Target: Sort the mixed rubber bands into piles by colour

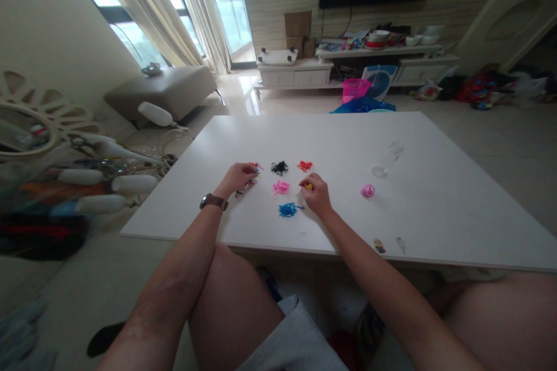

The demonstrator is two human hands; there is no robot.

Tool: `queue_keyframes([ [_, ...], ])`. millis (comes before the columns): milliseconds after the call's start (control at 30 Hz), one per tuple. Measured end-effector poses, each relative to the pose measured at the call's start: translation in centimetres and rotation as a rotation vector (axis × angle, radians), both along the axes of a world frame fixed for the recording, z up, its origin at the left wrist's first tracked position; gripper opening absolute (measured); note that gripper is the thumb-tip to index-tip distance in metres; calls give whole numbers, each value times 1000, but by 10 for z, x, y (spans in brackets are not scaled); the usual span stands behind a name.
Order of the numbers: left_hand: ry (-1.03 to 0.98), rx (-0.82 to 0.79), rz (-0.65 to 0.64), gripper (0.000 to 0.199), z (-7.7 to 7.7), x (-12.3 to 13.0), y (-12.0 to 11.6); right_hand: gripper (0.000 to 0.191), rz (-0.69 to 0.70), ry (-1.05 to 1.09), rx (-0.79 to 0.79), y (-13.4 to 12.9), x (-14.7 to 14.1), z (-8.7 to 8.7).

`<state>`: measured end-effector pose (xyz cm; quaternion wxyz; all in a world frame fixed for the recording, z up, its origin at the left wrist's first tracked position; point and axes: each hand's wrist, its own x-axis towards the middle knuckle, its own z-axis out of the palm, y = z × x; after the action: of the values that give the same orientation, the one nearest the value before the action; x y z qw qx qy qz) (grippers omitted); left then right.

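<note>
Small rubber bands lie on the white table in piles sorted by colour: black, red, pink and blue. My left hand, with a watch on its wrist, rests over a mixed-colour pile that it partly covers. Its fingers are drawn together at that pile. Right of the pink pile, my right hand has its fingers curled in a pinch above some yellow bands, mostly hidden beneath it. Whatever either pinch holds is too small to tell.
Toward the right of the table lie a round pink item, a clear container, a clear ring-shaped piece, a yellow cartoon figure and a small clear item. A lamp with white shades stands beside the left edge.
</note>
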<state>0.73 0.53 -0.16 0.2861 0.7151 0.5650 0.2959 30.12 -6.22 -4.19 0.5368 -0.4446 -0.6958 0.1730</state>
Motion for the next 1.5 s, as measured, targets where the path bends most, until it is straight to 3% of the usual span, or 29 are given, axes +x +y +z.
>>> queue_keyframes([
  [433,-182,-119,-195,24,-2,28,-8,16,14,-70,22,-1,-1,-1],
  [700,-50,-30,-353,21,10,61,-25,13,193,-145,78,-4,-2,2],
  [900,-23,-13,-460,18,18,84,-38,6,200,-113,54,-1,-3,-2],
  [1267,-94,-25,-430,16,22,88,-42,12,160,-99,11,-4,-2,0],
  [1400,-125,-7,-343,16,19,82,-38,22,269,-128,-18,-9,-2,4],
  [1500,-151,-14,-301,17,12,78,-33,18,408,-188,-71,-13,-1,7],
])
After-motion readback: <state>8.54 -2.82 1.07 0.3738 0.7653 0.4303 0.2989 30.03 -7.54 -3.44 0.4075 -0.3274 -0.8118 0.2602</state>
